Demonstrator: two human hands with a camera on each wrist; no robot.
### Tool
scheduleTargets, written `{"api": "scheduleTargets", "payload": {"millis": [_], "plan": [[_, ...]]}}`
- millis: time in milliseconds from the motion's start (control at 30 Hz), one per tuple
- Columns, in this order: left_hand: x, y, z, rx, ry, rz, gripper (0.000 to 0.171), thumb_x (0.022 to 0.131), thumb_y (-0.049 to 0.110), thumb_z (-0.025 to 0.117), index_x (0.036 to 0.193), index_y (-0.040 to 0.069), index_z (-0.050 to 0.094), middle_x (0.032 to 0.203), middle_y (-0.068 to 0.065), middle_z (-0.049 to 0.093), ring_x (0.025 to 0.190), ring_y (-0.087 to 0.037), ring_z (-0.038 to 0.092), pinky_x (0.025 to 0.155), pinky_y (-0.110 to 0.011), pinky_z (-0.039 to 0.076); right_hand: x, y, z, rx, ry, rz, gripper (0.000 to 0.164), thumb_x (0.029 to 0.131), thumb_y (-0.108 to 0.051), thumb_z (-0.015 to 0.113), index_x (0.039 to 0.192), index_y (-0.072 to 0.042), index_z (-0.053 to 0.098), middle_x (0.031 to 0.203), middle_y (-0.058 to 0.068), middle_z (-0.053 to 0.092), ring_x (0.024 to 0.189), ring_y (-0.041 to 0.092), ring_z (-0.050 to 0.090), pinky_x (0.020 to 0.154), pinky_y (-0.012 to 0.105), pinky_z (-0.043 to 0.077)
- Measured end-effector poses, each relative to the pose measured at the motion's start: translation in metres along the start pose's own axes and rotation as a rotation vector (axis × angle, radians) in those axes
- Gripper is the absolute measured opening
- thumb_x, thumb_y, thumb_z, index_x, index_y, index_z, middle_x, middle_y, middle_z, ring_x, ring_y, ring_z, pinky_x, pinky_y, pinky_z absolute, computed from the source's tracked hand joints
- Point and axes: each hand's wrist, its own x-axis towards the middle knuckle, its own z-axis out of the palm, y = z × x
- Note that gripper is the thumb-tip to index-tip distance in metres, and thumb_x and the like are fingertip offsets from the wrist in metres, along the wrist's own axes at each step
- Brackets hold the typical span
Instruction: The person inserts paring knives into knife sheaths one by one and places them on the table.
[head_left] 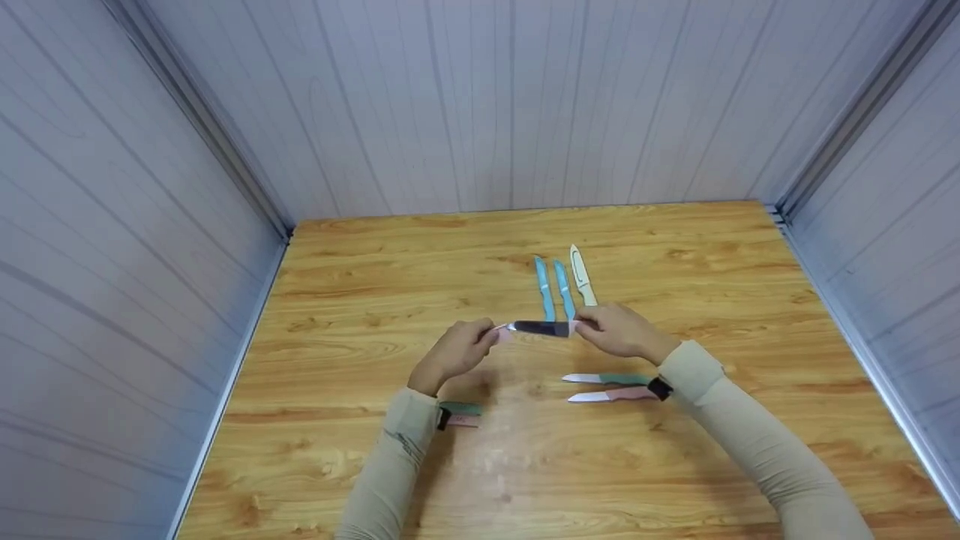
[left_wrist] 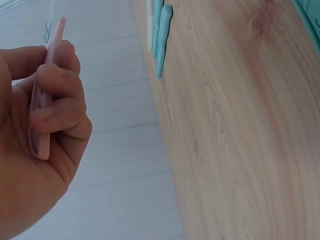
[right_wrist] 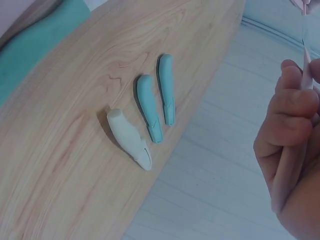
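Observation:
My left hand (head_left: 459, 346) pinches a pink blade cover (left_wrist: 43, 148) between thumb and curled fingers. A pink-handled knife (head_left: 541, 328) is in my right hand (head_left: 619, 330), its fingers wrapped round the handle (right_wrist: 286, 177). The bare blade points left, its tip right at the mouth of the cover. Both hands are raised above the table, facing each other. Beneath my right forearm lie a green knife (head_left: 622, 379) and another pink knife (head_left: 626, 393), blades uncovered. Beside my left wrist rest a green cover (head_left: 463, 409) and a pink cover (head_left: 463, 421), partly hidden by the wrist.
Behind the hands, two light blue knives (head_left: 544, 291) in covers lie side by side, with a cream knife (head_left: 580, 268) in its cover to their right. The wooden table (head_left: 360, 285) is bounded by pale panel walls (head_left: 480, 105) at the back and sides.

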Motion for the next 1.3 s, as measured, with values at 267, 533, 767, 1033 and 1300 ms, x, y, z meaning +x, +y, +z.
{"api": "scheduleTargets", "payload": {"millis": [267, 533, 767, 1033, 1300], "plan": [[-0.0005, 0.0003, 0.0000, 0.000, 0.010, 0.022, 0.028, 0.104, 0.027, 0.038, 0.086, 0.012, 0.054, 0.069, 0.002, 0.051, 0.054, -0.012, 0.042, 0.054, -0.027, 0.036, -0.0011, -0.0002, 0.0001, 0.003, -0.006, -0.021, 0.029, 0.101, -0.033, 0.044, 0.078, -0.017, 0.052, 0.061, -0.005, 0.043, 0.051, 0.010, 0.039, 0.049, 0.028, 0.035], [-0.0006, -0.0010, -0.0004, -0.011, 0.008, 0.041, 0.030, 0.104, 0.026, 0.036, 0.096, 0.008, 0.059, 0.071, 0.002, 0.052, 0.056, -0.013, 0.043, 0.056, -0.028, 0.038, -0.0019, -0.0005, -0.0024, 0.014, -0.022, -0.025, 0.031, 0.101, -0.031, 0.043, 0.074, -0.017, 0.048, 0.058, -0.005, 0.039, 0.048, 0.009, 0.033, 0.049, 0.027, 0.031], [-0.0011, -0.0012, 0.0000, -0.030, 0.012, 0.042, 0.032, 0.104, 0.028, 0.036, 0.095, 0.006, 0.058, 0.071, 0.001, 0.052, 0.056, -0.013, 0.043, 0.055, -0.028, 0.038, -0.0034, -0.0010, -0.0030, 0.026, -0.037, -0.019, 0.028, 0.101, -0.030, 0.044, 0.076, -0.018, 0.049, 0.060, -0.005, 0.041, 0.050, 0.010, 0.036, 0.049, 0.027, 0.033], [-0.0024, -0.0018, 0.0002, -0.030, 0.018, 0.055, 0.033, 0.104, 0.026, 0.036, 0.096, 0.003, 0.058, 0.070, 0.001, 0.051, 0.056, -0.013, 0.043, 0.056, -0.028, 0.037, -0.0037, 0.0007, -0.0020, 0.026, -0.050, -0.021, 0.025, 0.100, -0.028, 0.045, 0.080, -0.018, 0.054, 0.061, -0.005, 0.045, 0.051, 0.010, 0.039, 0.050, 0.028, 0.036], [-0.0025, -0.0026, -0.0016, -0.032, 0.019, 0.060, 0.029, 0.104, 0.028, 0.036, 0.090, 0.013, 0.056, 0.070, 0.002, 0.051, 0.054, -0.012, 0.040, 0.055, -0.028, 0.036, -0.0038, 0.0014, -0.0031, 0.010, -0.074, -0.019, 0.022, 0.100, -0.028, 0.047, 0.090, -0.017, 0.063, 0.073, -0.002, 0.058, 0.059, 0.011, 0.048, 0.056, 0.031, 0.042]]}}
